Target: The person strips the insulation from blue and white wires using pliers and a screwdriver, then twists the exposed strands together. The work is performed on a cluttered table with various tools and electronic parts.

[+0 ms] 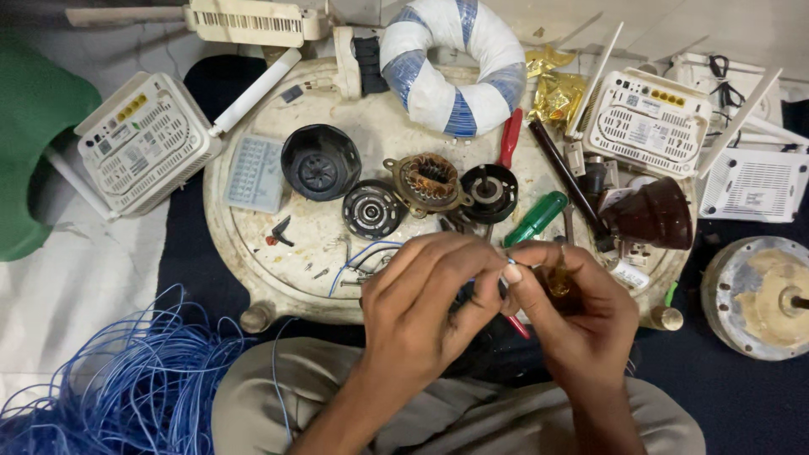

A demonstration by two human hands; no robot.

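A worn, cream-coloured round counter [253, 244] is set low on the floor and is crowded with motor parts. A thin blue wire [362, 253] is pinched between the fingers [493, 278] of both hands just above the counter's near edge, the fingertips being drawn together on it at one point; what lies beneath that point is hidden by the hands. The left hand [421, 307] is closed around the wire from the left, and the right hand [577, 312] meets it from the right, apparently so that the strand is kept taut and steady. The free length of the wire is seen trailing leftwards across the counter. Just beyond the hands a copper-wound stator [427, 181] is laid between two black end caps [373, 209], near a green-handled screwdriver [537, 219]. A black housing [320, 162] and a blue-and-white taped ring [451, 67] are placed further back. White routers [143, 143] flank the counter, and a tangle of blue wire [126, 379] is heaped at the lower left.
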